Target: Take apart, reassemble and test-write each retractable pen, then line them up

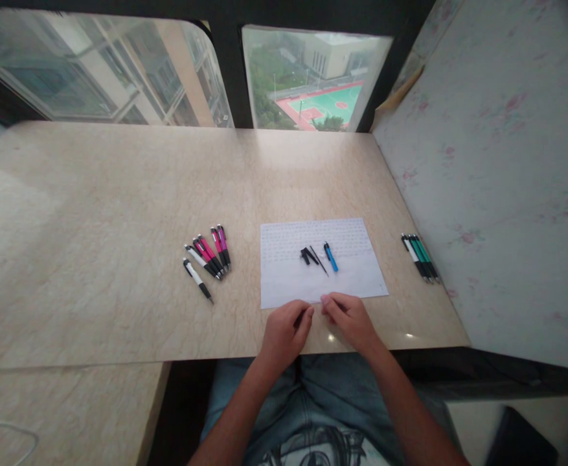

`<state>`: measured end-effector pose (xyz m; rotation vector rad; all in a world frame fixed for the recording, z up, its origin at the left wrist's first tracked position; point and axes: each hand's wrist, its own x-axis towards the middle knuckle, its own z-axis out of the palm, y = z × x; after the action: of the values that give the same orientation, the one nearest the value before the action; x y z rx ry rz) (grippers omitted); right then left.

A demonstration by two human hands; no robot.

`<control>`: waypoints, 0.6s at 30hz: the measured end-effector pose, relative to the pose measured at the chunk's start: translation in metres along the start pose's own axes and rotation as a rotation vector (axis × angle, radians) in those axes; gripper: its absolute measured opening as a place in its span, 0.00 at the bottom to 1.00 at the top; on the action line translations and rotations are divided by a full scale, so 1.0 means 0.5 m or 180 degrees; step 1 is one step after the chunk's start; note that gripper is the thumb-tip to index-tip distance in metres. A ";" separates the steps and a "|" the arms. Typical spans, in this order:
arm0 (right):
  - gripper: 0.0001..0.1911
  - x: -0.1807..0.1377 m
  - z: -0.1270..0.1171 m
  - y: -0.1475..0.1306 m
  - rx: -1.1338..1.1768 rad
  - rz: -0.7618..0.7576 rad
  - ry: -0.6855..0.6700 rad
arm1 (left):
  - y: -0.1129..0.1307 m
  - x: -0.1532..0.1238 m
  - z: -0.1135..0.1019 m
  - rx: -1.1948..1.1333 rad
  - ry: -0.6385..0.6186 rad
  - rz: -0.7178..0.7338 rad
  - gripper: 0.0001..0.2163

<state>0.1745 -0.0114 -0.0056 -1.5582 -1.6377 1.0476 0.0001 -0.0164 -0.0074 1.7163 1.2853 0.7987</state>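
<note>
My left hand [287,329] rests at the lower edge of a sheet of paper [278,285], its fingers loosely curled with nothing visible in them. Close beside it, my right hand [350,317] lies on the same edge, also curled, no object showing. The two hands do not touch. On the paper, beyond the fingertips, lie parts of a pen: a blue barrel [331,257] with a black clip end, a thin dark refill [319,261], and small black pieces [307,255]. Lines of handwriting cover the paper's upper part.
Left of the paper, several pens lie fanned out, pink pens [206,249], a purple pen [223,239] and white pens [197,276] among them. Green and white pens [422,257] lie near the right wall [497,181]. Windows [313,77] border the stone-patterned tabletop [118,259].
</note>
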 end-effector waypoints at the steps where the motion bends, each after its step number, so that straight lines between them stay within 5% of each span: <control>1: 0.22 0.011 -0.014 -0.001 0.0034 0.0100 0.0087 | 0.001 0.000 -0.001 0.0031 -0.0012 -0.0006 0.11; 5: 0.14 0.060 -0.055 0.004 -0.1152 0.0081 0.0974 | 0.001 0.001 -0.002 0.0051 -0.0009 -0.0011 0.12; 9: 0.09 0.090 -0.055 0.011 -0.2281 0.0190 0.1213 | -0.001 0.000 -0.002 -0.0110 0.0002 -0.0047 0.12; 18: 0.07 0.104 -0.039 0.013 -0.2387 0.0237 0.1226 | 0.008 -0.002 -0.012 -0.0339 0.0042 -0.0134 0.11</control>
<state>0.1896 0.0424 -0.0058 -2.1323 -1.7877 0.1058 -0.0036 -0.0162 -0.0013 1.5973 1.2611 0.8402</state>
